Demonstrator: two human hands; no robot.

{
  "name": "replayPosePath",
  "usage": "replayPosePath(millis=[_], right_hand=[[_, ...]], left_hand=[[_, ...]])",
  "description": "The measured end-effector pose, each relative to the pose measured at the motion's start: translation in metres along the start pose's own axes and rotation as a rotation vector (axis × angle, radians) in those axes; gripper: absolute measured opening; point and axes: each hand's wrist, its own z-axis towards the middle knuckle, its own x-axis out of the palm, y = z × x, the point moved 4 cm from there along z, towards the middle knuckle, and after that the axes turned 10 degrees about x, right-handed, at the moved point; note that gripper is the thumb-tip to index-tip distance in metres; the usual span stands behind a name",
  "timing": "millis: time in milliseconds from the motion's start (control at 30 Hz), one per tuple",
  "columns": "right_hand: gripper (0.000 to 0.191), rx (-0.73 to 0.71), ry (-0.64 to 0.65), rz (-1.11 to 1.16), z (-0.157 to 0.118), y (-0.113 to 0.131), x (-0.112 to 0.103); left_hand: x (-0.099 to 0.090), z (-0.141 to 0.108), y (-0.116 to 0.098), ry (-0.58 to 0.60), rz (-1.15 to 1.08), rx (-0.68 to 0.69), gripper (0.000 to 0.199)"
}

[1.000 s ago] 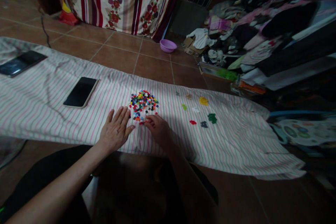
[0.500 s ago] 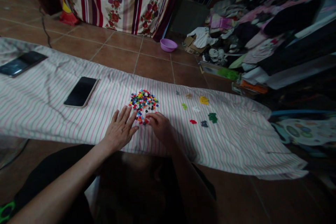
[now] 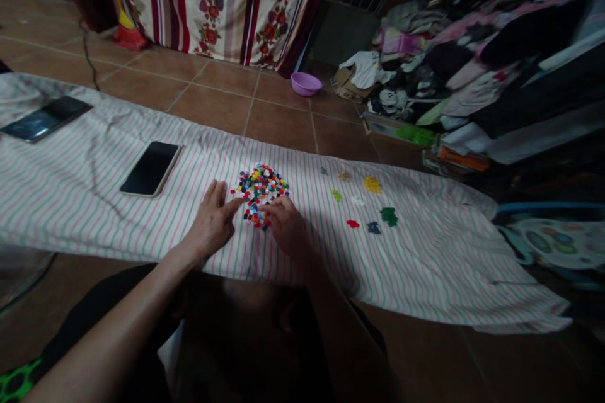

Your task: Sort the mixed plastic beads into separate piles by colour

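Note:
A pile of small mixed-colour pieces (image 3: 265,184) lies on a striped cloth (image 3: 198,170). At the pile's left edge is my left hand (image 3: 215,220), fingers apart, one fingertip touching the pieces, nothing held. My right hand (image 3: 286,223) is at the pile's lower right, its fingers pinched together over the pieces; whatever is between the fingertips is too small to name. To the right lie small single-colour groups: yellow (image 3: 372,184), dark green (image 3: 389,216), red (image 3: 352,224), dark grey (image 3: 374,227), white (image 3: 358,200), lime (image 3: 336,195), tan (image 3: 343,175) and grey (image 3: 324,170).
A phone (image 3: 151,168) lies left of my left hand, with a second dark device (image 3: 46,119) farther left. Beyond the cloth, a purple basin (image 3: 306,84) stands on the tiled floor, near heaped clothes (image 3: 444,56) and a floral curtain (image 3: 227,6).
My left hand has shifted slightly left, with its fingers rearranged and one now reaching to the pile. The fingertips of my right hand have moved slightly left over the pieces. The view has shifted a little.

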Motion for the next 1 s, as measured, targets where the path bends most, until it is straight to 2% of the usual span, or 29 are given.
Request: replayPosePath(millis=[167, 333, 467, 667, 1000], right_hand=[[0.039, 0.007, -0.058, -0.027, 0.01, 0.004, 0.001], [0.032, -0.009, -0.067, -0.031, 0.013, 0.001, 0.002], [0.035, -0.036, -0.102, -0.011, 0.016, -0.001, 0.004], [0.025, -0.068, -0.049, -0.036, 0.017, 0.003, 0.011], [0.01, -0.03, -0.023, -0.109, 0.017, 0.003, 0.003]], left_hand=[[0.004, -0.001, -0.007, 0.019, 0.01, 0.023, 0.046], [0.003, -0.003, -0.006, 0.007, -0.014, 0.07, 0.045], [0.001, -0.003, -0.005, 0.012, -0.016, 0.097, 0.046], [0.004, -0.002, -0.005, 0.016, -0.023, 0.085, 0.052], [0.008, 0.0, -0.007, 0.026, -0.013, 0.082, 0.053]])
